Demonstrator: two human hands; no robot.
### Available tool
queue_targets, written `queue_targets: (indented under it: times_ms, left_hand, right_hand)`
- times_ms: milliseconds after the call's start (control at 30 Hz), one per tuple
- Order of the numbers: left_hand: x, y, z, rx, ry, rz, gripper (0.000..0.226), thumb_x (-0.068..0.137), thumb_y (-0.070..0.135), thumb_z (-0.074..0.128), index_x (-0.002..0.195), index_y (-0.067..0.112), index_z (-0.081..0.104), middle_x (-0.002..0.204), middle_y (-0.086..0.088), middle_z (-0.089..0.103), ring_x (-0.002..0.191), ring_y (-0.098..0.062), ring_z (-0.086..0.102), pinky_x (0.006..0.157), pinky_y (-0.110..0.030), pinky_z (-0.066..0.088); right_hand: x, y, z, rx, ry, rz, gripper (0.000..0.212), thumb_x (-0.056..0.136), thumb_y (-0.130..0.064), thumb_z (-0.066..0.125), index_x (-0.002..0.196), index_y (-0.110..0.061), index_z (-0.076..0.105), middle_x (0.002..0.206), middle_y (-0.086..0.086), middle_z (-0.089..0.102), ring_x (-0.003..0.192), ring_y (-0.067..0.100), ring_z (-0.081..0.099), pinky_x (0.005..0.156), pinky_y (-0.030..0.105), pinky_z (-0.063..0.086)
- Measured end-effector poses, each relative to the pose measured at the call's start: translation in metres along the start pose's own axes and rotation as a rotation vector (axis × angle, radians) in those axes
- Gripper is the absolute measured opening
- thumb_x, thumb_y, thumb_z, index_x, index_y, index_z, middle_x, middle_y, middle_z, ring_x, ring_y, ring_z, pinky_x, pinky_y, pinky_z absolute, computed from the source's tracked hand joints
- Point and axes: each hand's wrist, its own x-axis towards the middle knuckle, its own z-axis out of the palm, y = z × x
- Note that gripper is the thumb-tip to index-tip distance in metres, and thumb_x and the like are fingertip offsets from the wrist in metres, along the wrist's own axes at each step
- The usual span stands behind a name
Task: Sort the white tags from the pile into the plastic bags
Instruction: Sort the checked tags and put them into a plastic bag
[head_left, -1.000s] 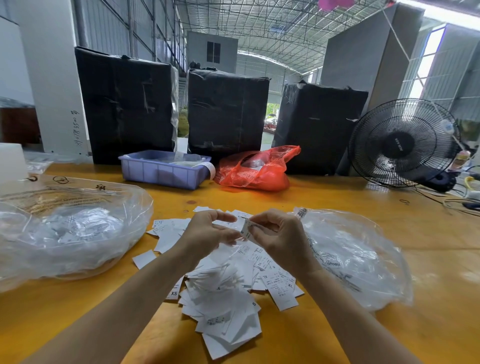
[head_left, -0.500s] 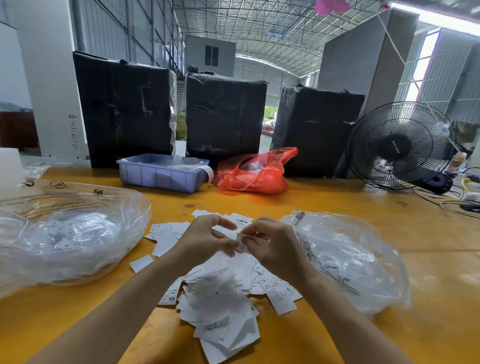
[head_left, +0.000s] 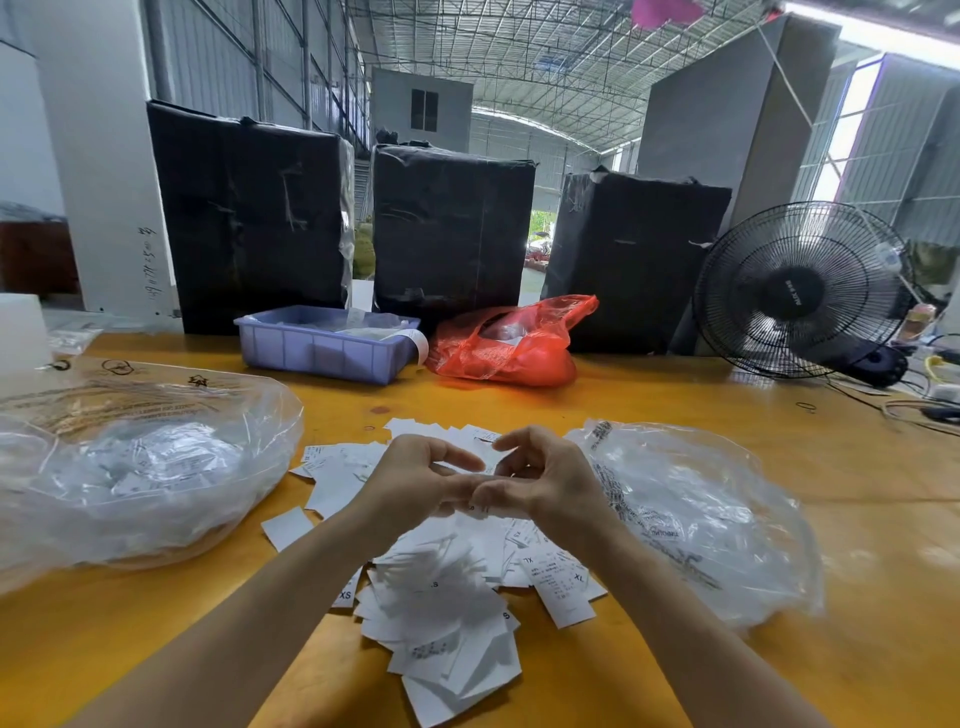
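A pile of white tags (head_left: 441, 597) with size prints such as XS and XL lies on the yellow table (head_left: 675, 400) in front of me. My left hand (head_left: 415, 480) and my right hand (head_left: 548, 480) meet just above the pile. Their curled fingertips pinch together on a small white tag (head_left: 475, 508), which is almost hidden between them. A clear plastic bag (head_left: 145, 467) with tags inside lies to the left. A second clear plastic bag (head_left: 696, 514) lies to the right, touching the pile.
A blue plastic bin (head_left: 322, 348) and a red plastic bag (head_left: 509, 343) sit at the back of the table before three black-wrapped boxes (head_left: 447, 228). A black fan (head_left: 795, 291) and cables (head_left: 924, 405) stand at the back right.
Both hands have come lower and closer to the pile, and the tag once stretched between them is now bunched and hidden in the fingertips.
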Motion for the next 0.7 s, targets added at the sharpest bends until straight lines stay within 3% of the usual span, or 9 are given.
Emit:
queue_targets:
  times_ms: [167, 300, 433, 500, 600, 700]
  left_hand:
    - [-0.003, 0.001, 0.0, -0.039, -0.036, -0.013, 0.008, 0.077, 0.016, 0.076, 0.08, 0.009, 0.074, 0.072, -0.016, 0.072, 0.062, -0.014, 0.069, 0.049, -0.013, 0.047]
    - [-0.004, 0.0, 0.003, -0.064, -0.042, -0.019, 0.005, 0.079, 0.012, 0.073, 0.079, 0.007, 0.074, 0.067, -0.014, 0.071, 0.058, -0.013, 0.069, 0.049, -0.014, 0.047]
    - [-0.003, -0.003, 0.006, -0.046, -0.033, -0.015, 0.004, 0.078, 0.01, 0.074, 0.076, 0.006, 0.074, 0.059, -0.006, 0.069, 0.052, -0.008, 0.064, 0.049, -0.014, 0.047]
    - [-0.001, -0.004, 0.007, -0.045, -0.01, -0.012, 0.004, 0.078, 0.008, 0.074, 0.074, 0.007, 0.073, 0.057, -0.006, 0.068, 0.05, -0.006, 0.062, 0.049, -0.015, 0.048]
    - [0.0, -0.005, 0.009, -0.079, 0.011, 0.0, 0.006, 0.079, 0.006, 0.073, 0.074, 0.006, 0.074, 0.066, -0.012, 0.07, 0.057, -0.011, 0.066, 0.056, -0.019, 0.055]
    - [0.001, -0.004, 0.011, -0.146, 0.105, 0.04, 0.008, 0.08, 0.008, 0.072, 0.073, 0.009, 0.074, 0.068, -0.01, 0.071, 0.061, -0.013, 0.066, 0.061, -0.022, 0.056]
  right_hand:
    - [0.0, -0.002, -0.003, -0.036, -0.021, -0.011, 0.051, 0.061, -0.009, 0.087, 0.101, -0.016, 0.056, 0.072, 0.007, 0.069, 0.071, 0.024, 0.069, 0.069, 0.038, 0.059]
    - [0.0, -0.004, -0.007, -0.009, -0.081, 0.007, 0.057, 0.061, -0.004, 0.086, 0.107, -0.012, 0.053, 0.07, 0.012, 0.069, 0.067, 0.027, 0.069, 0.065, 0.035, 0.06]
    - [-0.001, -0.004, -0.007, -0.12, -0.122, -0.013, 0.067, 0.061, -0.003, 0.086, 0.116, -0.012, 0.049, 0.068, 0.006, 0.066, 0.065, 0.019, 0.067, 0.063, 0.029, 0.057]
    - [-0.002, -0.004, -0.004, -0.1, -0.102, -0.002, 0.075, 0.059, -0.004, 0.087, 0.12, -0.013, 0.046, 0.074, 0.009, 0.064, 0.066, 0.019, 0.066, 0.063, 0.026, 0.057]
    - [-0.002, -0.006, -0.002, -0.171, -0.035, -0.026, 0.08, 0.057, -0.015, 0.09, 0.123, -0.016, 0.043, 0.086, 0.001, 0.053, 0.061, 0.005, 0.056, 0.06, 0.018, 0.051]
    - [-0.003, -0.009, -0.001, -0.15, 0.032, -0.056, 0.075, 0.063, -0.025, 0.086, 0.123, -0.012, 0.044, 0.093, 0.0, 0.053, 0.065, 0.012, 0.063, 0.062, 0.026, 0.056]
